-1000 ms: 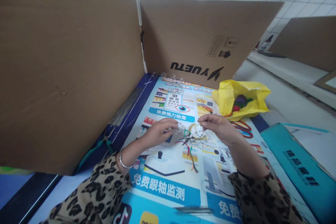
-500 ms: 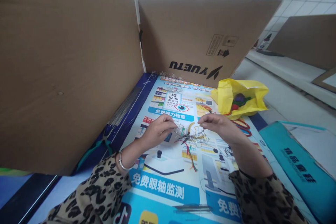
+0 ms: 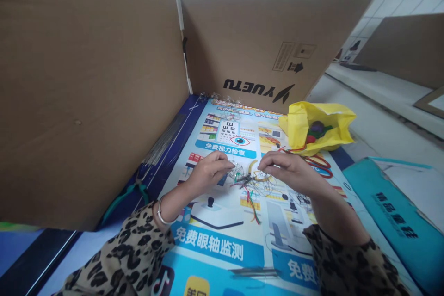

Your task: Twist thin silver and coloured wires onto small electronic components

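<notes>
A tangled thin wire piece [image 3: 248,179] with a dark centre and yellow, green and red strands lies between my hands over the printed sheet [image 3: 222,259]. My left hand [image 3: 211,173] pinches the wire loops at its left side, thumb and index finger together. At the upper right of the wires, my right hand [image 3: 289,171] has its fingers bent and its fingertips close together. Whether a fine wire sits between those fingertips is too small to tell. Red and green threads [image 3: 254,206] trail down from the piece.
Cardboard panels [image 3: 274,37] stand behind and at left. A yellow bag [image 3: 319,125] with coloured balls is at right, near a teal box [image 3: 391,222]. Teal-handled pliers [image 3: 132,189] lie at left, thin rods [image 3: 255,272] in front, more wire pieces [image 3: 229,108] at back.
My right hand has shifted slightly left, toward the middle of the wire piece. My left hand has stayed nearly in place. The yellow strand looks slightly turned.
</notes>
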A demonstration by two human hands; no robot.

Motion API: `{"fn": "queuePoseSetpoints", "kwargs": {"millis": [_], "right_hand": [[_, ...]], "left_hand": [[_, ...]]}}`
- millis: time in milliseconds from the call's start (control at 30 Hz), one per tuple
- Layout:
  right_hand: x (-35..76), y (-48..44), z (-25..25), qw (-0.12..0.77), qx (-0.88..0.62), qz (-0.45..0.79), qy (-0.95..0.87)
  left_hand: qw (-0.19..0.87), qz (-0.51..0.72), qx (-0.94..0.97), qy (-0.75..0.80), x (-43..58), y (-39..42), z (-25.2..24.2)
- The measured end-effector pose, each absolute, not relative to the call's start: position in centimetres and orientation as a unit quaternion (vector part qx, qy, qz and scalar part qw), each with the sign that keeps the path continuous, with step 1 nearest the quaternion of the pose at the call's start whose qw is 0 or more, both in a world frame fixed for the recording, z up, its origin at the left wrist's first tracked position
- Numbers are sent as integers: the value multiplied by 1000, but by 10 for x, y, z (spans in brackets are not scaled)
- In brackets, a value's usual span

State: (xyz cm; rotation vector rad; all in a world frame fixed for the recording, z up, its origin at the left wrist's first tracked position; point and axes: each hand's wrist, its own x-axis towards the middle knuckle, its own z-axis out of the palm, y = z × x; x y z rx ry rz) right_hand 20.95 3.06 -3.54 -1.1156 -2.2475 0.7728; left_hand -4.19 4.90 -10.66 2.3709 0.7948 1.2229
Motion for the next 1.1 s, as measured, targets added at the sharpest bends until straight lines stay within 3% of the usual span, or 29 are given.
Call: {"fn": "queuePoseSetpoints", "kwargs": {"millis": [667,1100], "right_hand": [[209,28,-31,256,-406,269,-835],[218,28,-28,259,-408,269,-833]], "left_hand": [[126,481,828,258,-42,50,-107],[30,468,840,271,-45,51,-112]]}}
